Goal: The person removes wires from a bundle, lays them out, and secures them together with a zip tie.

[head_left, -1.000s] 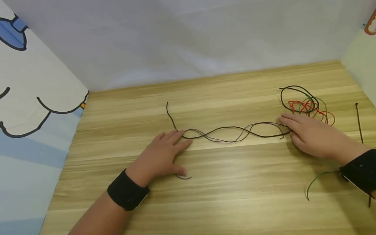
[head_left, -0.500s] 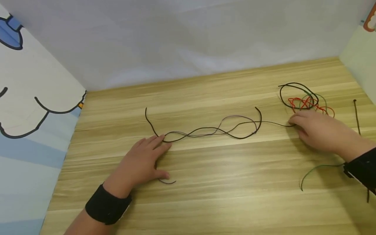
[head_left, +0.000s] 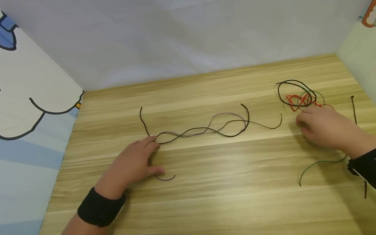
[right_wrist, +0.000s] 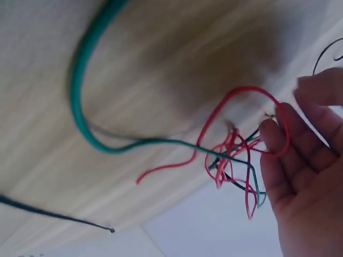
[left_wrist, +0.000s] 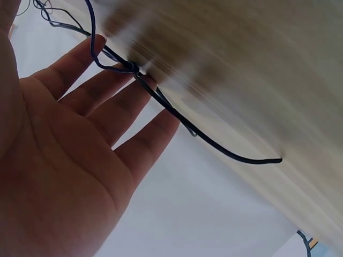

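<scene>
In the head view, my left hand lies on the table with its fingers extended over the left end of some loosely twisted cords. A thick black cord, a thinner dark cord and a thin purple cord cross one another there. The left wrist view shows a knot at the fingertips of that hand. My right hand sits beside a tangle of red string, fingers loosely bent. In the right wrist view, a red loop passes by its fingers, and thumb and fingers are apart.
A coil of black cord lies with the red tangle at the back right. Green string runs from under the right wrist onto the wooden table. Another black cord lies near the right edge. White cloth hangs behind.
My left hand and the twisted cords have shifted left. The right hand has let go of the thin dark cord, whose right end now lies free, and has moved slightly right.
</scene>
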The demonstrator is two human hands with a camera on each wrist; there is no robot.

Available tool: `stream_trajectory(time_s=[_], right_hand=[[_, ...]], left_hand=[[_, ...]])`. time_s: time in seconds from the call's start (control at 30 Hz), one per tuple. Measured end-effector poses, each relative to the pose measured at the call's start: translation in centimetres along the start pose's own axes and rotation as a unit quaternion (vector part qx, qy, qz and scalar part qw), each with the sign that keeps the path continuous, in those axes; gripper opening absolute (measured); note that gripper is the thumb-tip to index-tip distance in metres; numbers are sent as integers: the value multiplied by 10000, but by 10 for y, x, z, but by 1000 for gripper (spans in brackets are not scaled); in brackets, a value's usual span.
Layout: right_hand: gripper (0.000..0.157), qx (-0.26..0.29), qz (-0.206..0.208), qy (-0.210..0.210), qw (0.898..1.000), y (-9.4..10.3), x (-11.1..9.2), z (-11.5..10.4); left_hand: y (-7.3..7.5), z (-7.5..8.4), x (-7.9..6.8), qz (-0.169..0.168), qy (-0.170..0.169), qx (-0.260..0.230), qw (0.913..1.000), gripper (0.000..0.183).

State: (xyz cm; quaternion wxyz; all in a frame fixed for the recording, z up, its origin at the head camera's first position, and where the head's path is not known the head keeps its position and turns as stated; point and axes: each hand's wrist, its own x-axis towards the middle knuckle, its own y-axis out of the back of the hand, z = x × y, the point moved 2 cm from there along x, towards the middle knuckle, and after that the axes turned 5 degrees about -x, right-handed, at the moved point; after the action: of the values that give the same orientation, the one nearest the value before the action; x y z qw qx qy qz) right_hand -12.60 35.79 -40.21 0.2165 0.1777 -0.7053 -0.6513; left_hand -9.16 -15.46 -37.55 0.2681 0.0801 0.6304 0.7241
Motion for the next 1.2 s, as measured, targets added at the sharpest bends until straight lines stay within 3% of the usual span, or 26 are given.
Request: stream_trajectory(time_s=[0.13,0.23,0.33,0.4,0.5,0.7,0.93,1.2], right_hand=[[21,596,-778,27,9952,4,-5,-10],[31,1197,-1786,-64,9766,5,-12,-23],[30,1456,-2247,-51,9635,6,-18,-32],[28,1548,-2219,-54,9627,8,-22,-34],[27,1453,-1960,53,9698,11,-30,-32],[32,872,-2302,-84,9692,3,-45,-34],[29,1242,-2252,-147,9662,9,-24,-55],[24,1071,-1556,380,9813,5,-2,-93]], left_hand=[[0,-1,-4,87,60,57,9999,88],[1,0,-5,219,38,212,9995,83],[4,7,-7,478,-99,430,9979,72],[8,17,-7,656,-238,589,9958,66],[12,36,-6,868,-494,734,9923,59],[14,72,-1,964,-883,756,9885,53],[11,126,27,213,-1181,756,9899,48],[-13,200,66,-143,-1465,1330,9801,38]])
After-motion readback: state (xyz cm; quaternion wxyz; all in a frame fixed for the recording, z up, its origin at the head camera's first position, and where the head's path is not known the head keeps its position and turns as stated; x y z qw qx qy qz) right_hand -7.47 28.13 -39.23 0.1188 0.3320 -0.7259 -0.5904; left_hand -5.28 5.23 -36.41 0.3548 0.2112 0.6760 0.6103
